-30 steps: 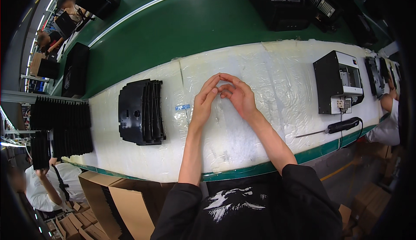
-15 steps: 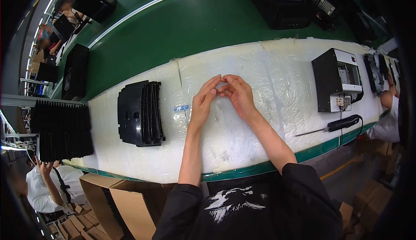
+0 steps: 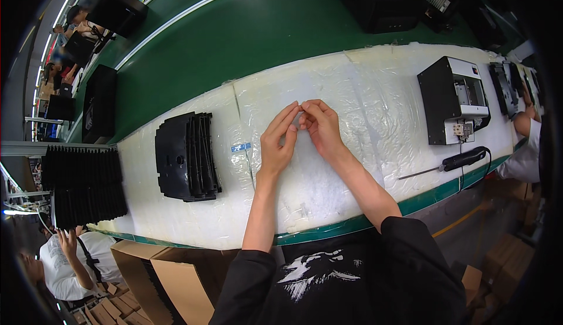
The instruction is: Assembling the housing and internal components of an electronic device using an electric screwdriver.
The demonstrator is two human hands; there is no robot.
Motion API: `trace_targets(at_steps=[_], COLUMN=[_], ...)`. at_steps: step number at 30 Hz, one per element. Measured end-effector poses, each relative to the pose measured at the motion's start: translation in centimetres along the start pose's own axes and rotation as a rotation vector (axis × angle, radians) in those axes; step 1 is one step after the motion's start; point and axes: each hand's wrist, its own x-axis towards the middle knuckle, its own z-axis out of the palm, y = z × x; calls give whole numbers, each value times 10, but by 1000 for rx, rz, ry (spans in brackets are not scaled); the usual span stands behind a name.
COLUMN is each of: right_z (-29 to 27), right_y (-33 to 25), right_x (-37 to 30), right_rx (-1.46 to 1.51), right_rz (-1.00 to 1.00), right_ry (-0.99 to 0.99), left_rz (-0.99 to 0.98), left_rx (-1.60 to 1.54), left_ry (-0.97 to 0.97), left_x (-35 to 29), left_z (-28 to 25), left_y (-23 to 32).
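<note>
Over the middle of the film-covered bench (image 3: 334, 202), two bare hands nearly touching at the fingertips.

Left hand (image 3: 277, 150) has its fingers pretty straight with the thumb parted, nothing visible in it; right hand (image 3: 322, 130) is half curled, can't tell if something tiny is pinched there. For labels, there's a blue strip (image 3: 241, 147) on the bench left of the hands, any writing too small to read, plus a white print (image 3: 316, 269) on the black shirt. Stack of black plastic panels (image 3: 176, 159) sits further left, black corded driver (image 3: 464, 159) off right, near a boxy machine (image 3: 436, 105). Versus a second ago, the left thumb stands wider from its fingers and the view's shifted a bit.
</note>
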Motion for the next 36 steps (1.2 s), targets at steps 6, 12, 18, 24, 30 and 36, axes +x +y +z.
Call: trace_targets(at_steps=[6, 12, 18, 24, 30, 36], right_z=[1, 0, -3, -5, -3, -2], right_y=[-3, -2, -1, 0, -2, -1], right_x=[-1, -1, 0, 2, 1, -1], right_rx=[-11, -10, 20, -35, -39, -5], right_rz=[11, 8, 24, 25, 38, 49], right_ry=[-23, -18, -32, -52, -44, -40], left_rz=[84, 143, 192, 172, 200, 182], left_rx=[84, 125, 140, 144, 165, 154], left_ry=[19, 39, 50, 67, 70, 68], left_x=[-1, 0, -1, 0, 1, -2], left_z=[-2, 0, 2, 1, 0, 1], left_y=[0, 1, -4, -1, 0, -3])
